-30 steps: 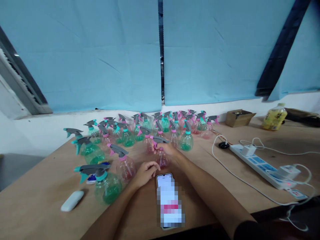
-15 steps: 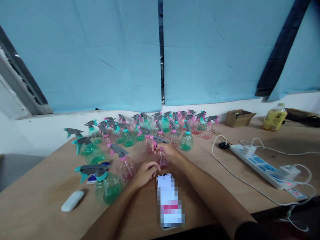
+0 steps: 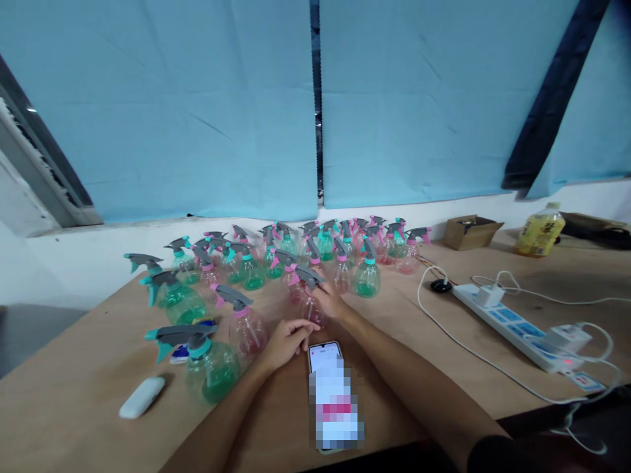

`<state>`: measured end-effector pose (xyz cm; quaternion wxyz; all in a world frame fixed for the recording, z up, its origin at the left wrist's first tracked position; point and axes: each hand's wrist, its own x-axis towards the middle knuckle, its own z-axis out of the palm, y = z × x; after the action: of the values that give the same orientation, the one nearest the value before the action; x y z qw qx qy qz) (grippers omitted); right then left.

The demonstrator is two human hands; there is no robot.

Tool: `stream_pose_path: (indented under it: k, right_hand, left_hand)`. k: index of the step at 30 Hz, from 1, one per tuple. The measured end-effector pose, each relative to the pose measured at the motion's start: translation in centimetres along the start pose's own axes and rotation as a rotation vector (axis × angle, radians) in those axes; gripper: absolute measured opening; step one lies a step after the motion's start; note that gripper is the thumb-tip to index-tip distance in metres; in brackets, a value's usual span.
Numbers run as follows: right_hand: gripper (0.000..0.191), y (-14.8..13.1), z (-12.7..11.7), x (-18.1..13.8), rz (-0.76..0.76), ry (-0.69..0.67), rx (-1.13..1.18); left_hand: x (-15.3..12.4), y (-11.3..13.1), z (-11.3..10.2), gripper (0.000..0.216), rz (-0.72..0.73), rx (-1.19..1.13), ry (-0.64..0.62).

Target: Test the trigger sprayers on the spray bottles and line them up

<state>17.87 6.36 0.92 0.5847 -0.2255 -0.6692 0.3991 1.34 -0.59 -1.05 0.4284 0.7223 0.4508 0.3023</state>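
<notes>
A clear pink spray bottle with a grey-and-pink trigger head stands in front of me, tilted slightly to the left. My right hand is wrapped around its neck and right side; some of the fingers are hidden behind it. Just below, my left hand rests on the table, index finger stretched out towards the bottle's base and the other fingers loosely bent. Under both hands lies a phone with its screen lit and partly blurred out. Left of my left hand are another pink spray bottle and a green one.
Several pink and green spray bottles crowd the back of the wooden table. On the right are a power strip with plugs and cables, a cardboard box and a drink bottle. A white case lies left.
My right hand has shifted from the trigger head down to the bottle's neck and right side. The bottle's head has moved slightly left. My left hand has barely moved.
</notes>
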Motion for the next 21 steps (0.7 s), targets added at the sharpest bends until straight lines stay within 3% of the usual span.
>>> stream_pose_path:
  k: [8, 15, 18, 21]
  right_hand:
    - [0.025, -0.1, 0.8, 0.6, -0.097, -0.007, -0.245]
    - [0.022, 1.3, 3.7, -0.8, 0.055, 0.029, -0.488]
    - [0.021, 1.3, 4.3, -1.0, 0.075, 0.004, -0.473]
    - [0.034, 1.0, 4.2, -0.9, 0.020, -0.088, -0.388]
  left_hand:
    - [0.0, -0.4, 0.2, 0.040, -0.028, -0.067, 0.004]
    - [0.3, -0.3, 0.2, 0.029, 0.018, -0.086, 0.016]
    - [0.3, -0.5, 0.1, 0.028, -0.004, -0.099, 0.044]
    - [0.4, -0.7, 0.2, 0.029, -0.027, -0.128, 0.106]
